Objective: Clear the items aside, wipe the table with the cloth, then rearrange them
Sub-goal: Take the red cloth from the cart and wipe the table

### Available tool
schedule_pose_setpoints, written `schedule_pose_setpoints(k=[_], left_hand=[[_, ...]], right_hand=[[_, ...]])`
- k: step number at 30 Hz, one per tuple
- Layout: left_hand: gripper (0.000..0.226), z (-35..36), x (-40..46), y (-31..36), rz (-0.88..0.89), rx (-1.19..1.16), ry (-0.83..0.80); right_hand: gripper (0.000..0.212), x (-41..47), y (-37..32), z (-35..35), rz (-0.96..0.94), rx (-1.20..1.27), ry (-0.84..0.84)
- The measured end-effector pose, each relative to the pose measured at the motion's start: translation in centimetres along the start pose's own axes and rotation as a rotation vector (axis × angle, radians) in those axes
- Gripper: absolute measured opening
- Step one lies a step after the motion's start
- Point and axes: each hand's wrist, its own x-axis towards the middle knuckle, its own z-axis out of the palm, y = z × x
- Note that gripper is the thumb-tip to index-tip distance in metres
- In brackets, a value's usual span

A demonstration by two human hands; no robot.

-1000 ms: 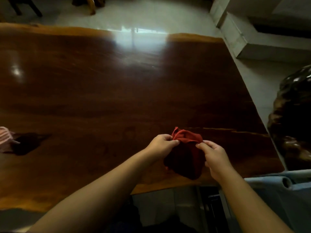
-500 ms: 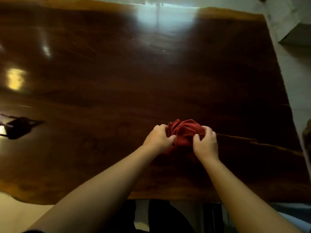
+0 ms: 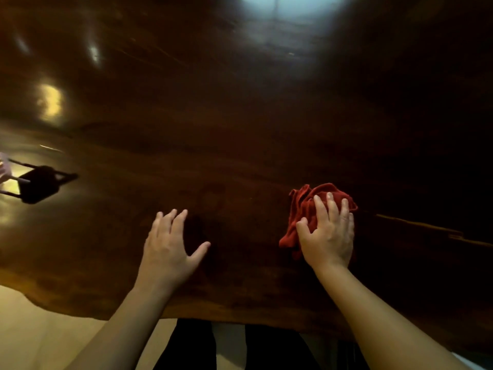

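Note:
A crumpled red cloth lies on the dark glossy wooden table, right of centre near the front edge. My right hand presses flat on top of the cloth, fingers spread over it and covering its right half. My left hand hovers over or rests on the bare wood to the left of the cloth, fingers apart and holding nothing. A gap of table separates the two hands.
At the far left edge a pale pinkish item shows partly, with a dark shadow or reflection beside it. The table's wavy front edge runs below my forearms, with light floor beyond.
Both hands were bunching the cloth together. Now my left hand has let go and moved left, and my right hand has flattened down on the cloth. The camera has tilted closer to the table.

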Motion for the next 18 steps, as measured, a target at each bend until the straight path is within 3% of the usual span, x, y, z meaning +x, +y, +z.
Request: schedule_pose_setpoints(k=[9,18], left_hand=[[0.120,-1.0,-2.0,-8.6,-0.170,-0.016,-0.014],[0.135,-1.9,-4.5,-14.7,-0.338,-0.024,-0.003]], right_hand=[[0.064,0.8,-4.9,1.4,-0.152,0.008,0.052],[0.061,0.3,-15.8,5.0,-0.430,0.020,-0.010]])
